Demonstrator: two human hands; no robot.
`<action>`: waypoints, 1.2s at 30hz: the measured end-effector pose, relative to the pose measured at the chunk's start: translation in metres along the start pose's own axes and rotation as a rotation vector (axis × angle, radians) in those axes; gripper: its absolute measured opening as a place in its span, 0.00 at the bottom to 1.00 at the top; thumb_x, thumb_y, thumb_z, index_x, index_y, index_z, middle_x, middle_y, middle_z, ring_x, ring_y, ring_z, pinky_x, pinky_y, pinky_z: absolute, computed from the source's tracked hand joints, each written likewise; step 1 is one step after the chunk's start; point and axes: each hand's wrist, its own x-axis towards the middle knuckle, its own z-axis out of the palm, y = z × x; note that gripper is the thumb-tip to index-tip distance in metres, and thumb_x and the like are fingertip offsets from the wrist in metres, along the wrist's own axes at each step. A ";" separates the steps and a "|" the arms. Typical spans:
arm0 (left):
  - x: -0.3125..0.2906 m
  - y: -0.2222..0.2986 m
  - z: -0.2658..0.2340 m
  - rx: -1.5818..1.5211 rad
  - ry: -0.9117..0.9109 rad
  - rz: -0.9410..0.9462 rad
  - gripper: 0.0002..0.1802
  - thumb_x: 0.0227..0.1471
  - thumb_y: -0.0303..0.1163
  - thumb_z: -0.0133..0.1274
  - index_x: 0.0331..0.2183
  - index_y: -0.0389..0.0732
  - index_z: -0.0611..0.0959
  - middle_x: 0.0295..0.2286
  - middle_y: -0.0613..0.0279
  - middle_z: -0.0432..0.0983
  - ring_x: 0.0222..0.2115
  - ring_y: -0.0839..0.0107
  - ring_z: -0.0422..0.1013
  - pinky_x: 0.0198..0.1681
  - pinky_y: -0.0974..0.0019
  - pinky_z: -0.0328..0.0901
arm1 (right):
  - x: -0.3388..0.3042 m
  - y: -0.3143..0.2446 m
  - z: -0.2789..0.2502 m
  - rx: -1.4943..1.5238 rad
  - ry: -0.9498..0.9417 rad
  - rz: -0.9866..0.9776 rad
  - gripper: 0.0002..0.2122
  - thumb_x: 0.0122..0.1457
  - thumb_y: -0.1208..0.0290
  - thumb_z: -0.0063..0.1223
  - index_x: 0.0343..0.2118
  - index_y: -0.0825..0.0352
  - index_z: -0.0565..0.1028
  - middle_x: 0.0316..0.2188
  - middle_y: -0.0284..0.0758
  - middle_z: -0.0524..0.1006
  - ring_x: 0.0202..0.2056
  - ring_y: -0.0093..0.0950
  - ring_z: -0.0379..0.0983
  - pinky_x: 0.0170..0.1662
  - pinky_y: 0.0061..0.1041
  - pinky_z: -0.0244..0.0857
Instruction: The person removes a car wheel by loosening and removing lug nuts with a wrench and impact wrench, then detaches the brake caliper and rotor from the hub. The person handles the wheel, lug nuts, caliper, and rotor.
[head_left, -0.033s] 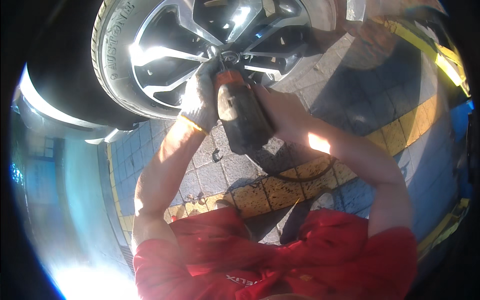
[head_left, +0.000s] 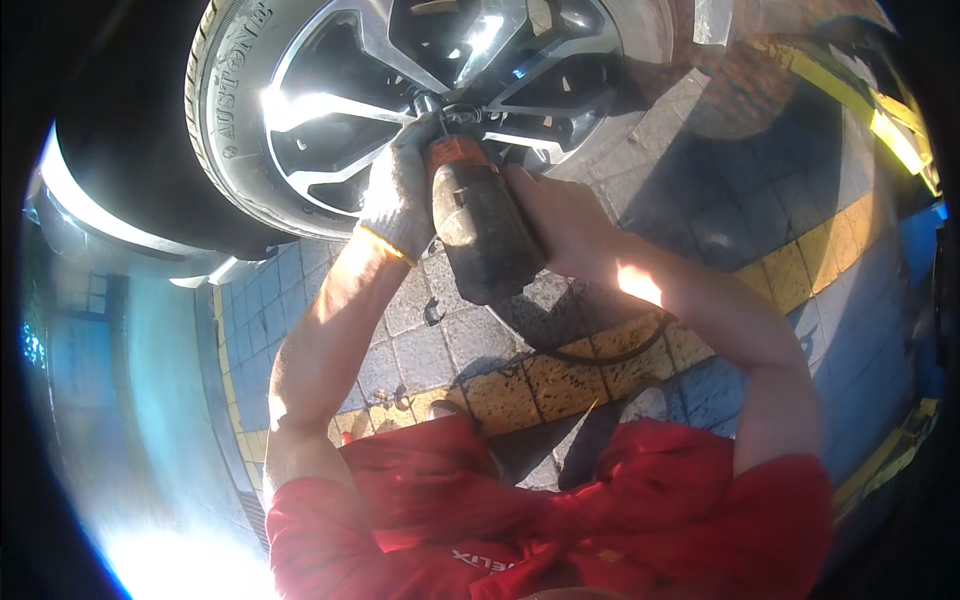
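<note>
1. Looking down, the closest thing is the person's red shirt (head_left: 560, 520), with both bare forearms going up and away from it.
2. Below the arms is the paved floor (head_left: 700, 190), grey blocks crossed by a band of yellow bumpy tiles (head_left: 560, 385). A dark hose (head_left: 600, 352) curves over that band, just under the tool.
3. The right hand (head_left: 560, 215) is bare and wrapped round the right side of a grimy impact wrench (head_left: 480, 225). Dark body, orange band near the nose.
4. The left hand (head_left: 400, 195) has a white work glove on, yellow-edged at the cuff, and it's closed on the front left of the wrench, right up by the nose. So both hands are holding the tool, neither one's spread open.
5. The wrench's nose sits at the hub of a car wheel (head_left: 400, 100), silver spokes, black tyre (head_left: 215, 120). Can't see the socket or nuts clearly, too much glare.
6. Furthest out, a yellow lift arm (head_left: 870, 110) at top right.
</note>
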 end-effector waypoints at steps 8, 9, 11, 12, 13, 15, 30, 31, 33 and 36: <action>0.008 0.004 -0.010 -0.152 -0.079 -0.229 0.17 0.68 0.39 0.49 0.47 0.36 0.80 0.38 0.51 0.82 0.33 0.60 0.80 0.40 0.55 0.77 | 0.014 0.003 0.007 -0.056 0.042 0.011 0.30 0.52 0.65 0.66 0.55 0.65 0.64 0.37 0.51 0.80 0.41 0.56 0.78 0.42 0.50 0.70; 0.007 0.006 -0.007 -0.205 -0.126 -0.201 0.17 0.68 0.41 0.49 0.45 0.36 0.81 0.35 0.51 0.83 0.33 0.61 0.80 0.39 0.56 0.77 | 0.016 0.004 0.006 -0.074 0.015 0.015 0.30 0.52 0.65 0.66 0.55 0.65 0.64 0.38 0.51 0.80 0.40 0.55 0.78 0.42 0.50 0.71; 0.008 0.011 -0.001 -0.071 -0.021 -0.132 0.17 0.68 0.41 0.50 0.44 0.36 0.82 0.34 0.51 0.83 0.32 0.61 0.80 0.38 0.57 0.77 | 0.022 0.004 0.004 -0.126 -0.019 0.008 0.30 0.52 0.65 0.66 0.54 0.68 0.64 0.38 0.51 0.80 0.39 0.53 0.80 0.40 0.49 0.72; 0.008 0.013 0.003 -0.019 -0.002 -0.093 0.17 0.68 0.41 0.50 0.44 0.36 0.82 0.34 0.52 0.83 0.31 0.61 0.80 0.37 0.58 0.77 | 0.025 0.004 0.002 -0.165 -0.030 -0.005 0.29 0.51 0.64 0.67 0.52 0.71 0.65 0.38 0.50 0.80 0.38 0.51 0.81 0.39 0.48 0.74; 0.009 0.016 0.004 -0.235 -0.048 -0.181 0.17 0.68 0.41 0.52 0.44 0.36 0.82 0.34 0.51 0.84 0.30 0.62 0.80 0.37 0.59 0.77 | 0.026 0.003 0.001 -0.201 -0.030 -0.017 0.29 0.51 0.63 0.68 0.50 0.73 0.65 0.39 0.49 0.80 0.38 0.49 0.82 0.37 0.47 0.75; 0.010 0.018 0.007 -0.129 -0.009 -0.139 0.17 0.67 0.41 0.53 0.45 0.37 0.83 0.35 0.51 0.84 0.30 0.62 0.80 0.37 0.59 0.77 | 0.029 0.001 -0.001 -0.152 -0.052 -0.015 0.29 0.51 0.63 0.68 0.50 0.74 0.66 0.39 0.49 0.80 0.37 0.48 0.82 0.37 0.46 0.75; 0.018 0.018 -0.004 -0.058 -0.028 -0.087 0.13 0.68 0.38 0.52 0.46 0.40 0.83 0.40 0.61 0.82 0.38 0.66 0.79 0.41 0.62 0.77 | 0.035 0.008 0.006 -0.154 -0.038 -0.033 0.33 0.51 0.61 0.69 0.53 0.73 0.65 0.34 0.48 0.81 0.34 0.48 0.82 0.35 0.44 0.76; 0.018 0.017 -0.005 -0.105 -0.044 -0.126 0.13 0.68 0.38 0.52 0.45 0.40 0.83 0.39 0.61 0.82 0.37 0.67 0.79 0.41 0.62 0.76 | 0.034 0.007 0.006 -0.165 -0.059 -0.024 0.32 0.51 0.58 0.70 0.51 0.76 0.66 0.32 0.46 0.82 0.32 0.46 0.83 0.34 0.42 0.77; 0.019 0.017 -0.005 -0.175 -0.082 -0.120 0.11 0.68 0.37 0.53 0.44 0.42 0.83 0.37 0.60 0.82 0.36 0.66 0.80 0.40 0.60 0.77 | 0.034 0.005 0.004 -0.164 -0.047 -0.023 0.32 0.51 0.59 0.70 0.50 0.76 0.67 0.31 0.46 0.82 0.32 0.46 0.83 0.34 0.42 0.77; 0.014 0.018 -0.003 -0.201 -0.147 -0.163 0.09 0.67 0.37 0.53 0.43 0.42 0.82 0.35 0.59 0.82 0.35 0.65 0.80 0.39 0.59 0.77 | 0.028 0.001 0.000 -0.164 0.001 -0.083 0.30 0.51 0.62 0.70 0.50 0.77 0.68 0.30 0.46 0.82 0.32 0.46 0.83 0.35 0.42 0.78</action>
